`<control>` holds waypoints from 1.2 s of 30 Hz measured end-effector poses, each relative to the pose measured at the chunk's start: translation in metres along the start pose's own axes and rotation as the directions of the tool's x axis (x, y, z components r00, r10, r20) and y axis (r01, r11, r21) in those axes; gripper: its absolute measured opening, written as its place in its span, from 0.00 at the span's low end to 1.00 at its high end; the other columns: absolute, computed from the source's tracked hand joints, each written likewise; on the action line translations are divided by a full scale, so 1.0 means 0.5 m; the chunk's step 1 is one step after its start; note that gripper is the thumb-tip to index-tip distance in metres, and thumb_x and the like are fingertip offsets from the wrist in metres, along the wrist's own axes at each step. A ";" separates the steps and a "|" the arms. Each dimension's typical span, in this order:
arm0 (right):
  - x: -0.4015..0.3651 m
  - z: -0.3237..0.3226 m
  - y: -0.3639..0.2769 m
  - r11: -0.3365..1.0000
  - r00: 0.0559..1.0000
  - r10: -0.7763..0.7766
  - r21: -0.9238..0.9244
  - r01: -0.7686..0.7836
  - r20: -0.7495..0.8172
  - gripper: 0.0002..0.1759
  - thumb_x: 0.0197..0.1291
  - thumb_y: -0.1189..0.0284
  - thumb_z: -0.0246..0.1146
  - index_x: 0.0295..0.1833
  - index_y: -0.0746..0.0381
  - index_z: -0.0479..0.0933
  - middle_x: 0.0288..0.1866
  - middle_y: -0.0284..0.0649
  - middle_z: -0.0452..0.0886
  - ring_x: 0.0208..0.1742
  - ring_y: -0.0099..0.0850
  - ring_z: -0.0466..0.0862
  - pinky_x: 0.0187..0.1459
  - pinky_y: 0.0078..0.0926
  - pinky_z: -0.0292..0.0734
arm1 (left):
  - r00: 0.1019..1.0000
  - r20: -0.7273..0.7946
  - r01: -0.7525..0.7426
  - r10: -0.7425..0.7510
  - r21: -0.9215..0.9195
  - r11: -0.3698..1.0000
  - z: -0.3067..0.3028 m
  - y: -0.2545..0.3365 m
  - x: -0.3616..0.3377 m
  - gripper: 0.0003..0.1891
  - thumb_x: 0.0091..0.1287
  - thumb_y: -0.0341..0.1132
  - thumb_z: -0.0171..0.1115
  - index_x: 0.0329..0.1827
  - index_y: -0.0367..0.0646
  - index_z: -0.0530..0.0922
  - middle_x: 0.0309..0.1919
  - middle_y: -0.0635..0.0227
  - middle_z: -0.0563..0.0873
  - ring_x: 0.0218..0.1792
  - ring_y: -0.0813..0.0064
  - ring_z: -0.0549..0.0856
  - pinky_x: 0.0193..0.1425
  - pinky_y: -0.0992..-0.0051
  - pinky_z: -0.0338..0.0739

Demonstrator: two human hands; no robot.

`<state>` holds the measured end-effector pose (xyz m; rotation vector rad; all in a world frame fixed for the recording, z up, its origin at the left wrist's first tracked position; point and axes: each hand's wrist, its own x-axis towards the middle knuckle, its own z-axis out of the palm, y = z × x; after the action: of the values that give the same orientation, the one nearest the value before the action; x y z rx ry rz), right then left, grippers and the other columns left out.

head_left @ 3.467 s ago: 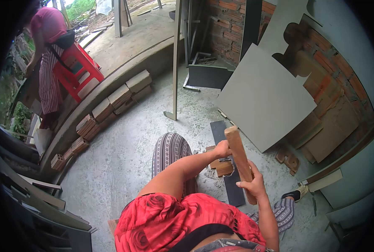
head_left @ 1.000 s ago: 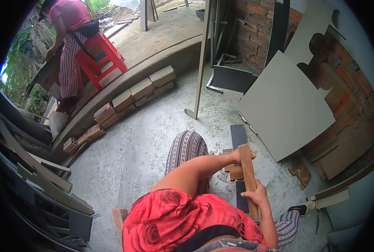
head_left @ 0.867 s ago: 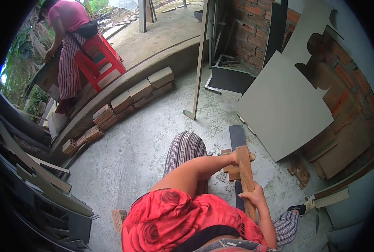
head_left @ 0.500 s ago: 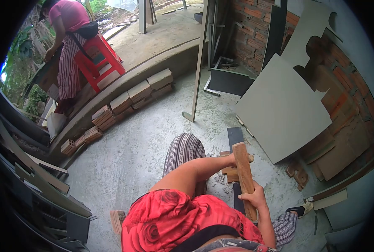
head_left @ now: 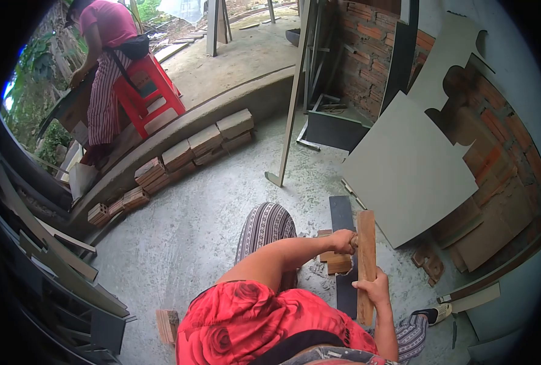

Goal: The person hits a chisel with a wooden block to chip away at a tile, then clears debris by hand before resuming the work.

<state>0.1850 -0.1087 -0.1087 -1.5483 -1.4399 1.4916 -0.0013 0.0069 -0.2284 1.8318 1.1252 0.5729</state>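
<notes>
My right hand (head_left: pixel 374 291) gripped the wooden batten (head_left: pixel 366 252) low down, its long axis running twelve to six. My left hand (head_left: pixel 343 241) was fisted at ten o'clock, its contents hidden.

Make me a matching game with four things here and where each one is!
Things
1. long brown wooden stick
2. red plastic stool
3. big grey flat board
4. row of stacked reddish bricks

Places
A. leaning against the red brick wall
B. lined along the foot of the curved concrete step
C. gripped in the right hand
D. above the step, beside a person in a pink top

Pairs: 1-C, 2-D, 3-A, 4-B
</notes>
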 end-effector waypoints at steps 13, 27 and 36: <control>0.005 0.022 0.016 1.000 0.999 0.003 0.028 -0.005 0.047 0.26 0.32 0.72 0.72 0.42 0.67 0.75 0.30 0.34 0.77 0.29 0.23 0.77 0.33 0.22 0.74 | 1.000 -0.004 -0.029 0.030 0.115 0.993 0.013 -0.038 0.002 0.16 0.43 0.38 0.70 0.37 0.46 0.83 0.24 0.59 0.85 0.25 0.63 0.85 0.33 0.67 0.78; 0.004 0.024 0.016 1.000 0.995 0.015 -0.008 -0.015 0.096 0.29 0.32 0.71 0.73 0.44 0.70 0.75 0.34 0.38 0.80 0.33 0.26 0.80 0.37 0.24 0.75 | 1.000 -0.003 0.027 -0.027 -0.035 0.999 -0.019 0.011 -0.025 0.20 0.45 0.37 0.70 0.43 0.43 0.81 0.39 0.53 0.85 0.44 0.55 0.83 0.48 0.65 0.77; 0.004 0.026 0.023 0.999 0.997 0.013 0.041 -0.017 0.075 0.28 0.33 0.71 0.73 0.44 0.71 0.74 0.33 0.39 0.79 0.32 0.26 0.79 0.35 0.24 0.76 | 0.981 0.045 0.189 -0.186 -0.064 0.980 -0.022 0.016 -0.023 0.20 0.41 0.39 0.73 0.40 0.43 0.82 0.38 0.52 0.85 0.43 0.53 0.83 0.46 0.64 0.77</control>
<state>0.1763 -0.1136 -0.1231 -1.4956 -1.4323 1.5942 -0.0114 0.0003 -0.2153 1.6504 1.2219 0.4578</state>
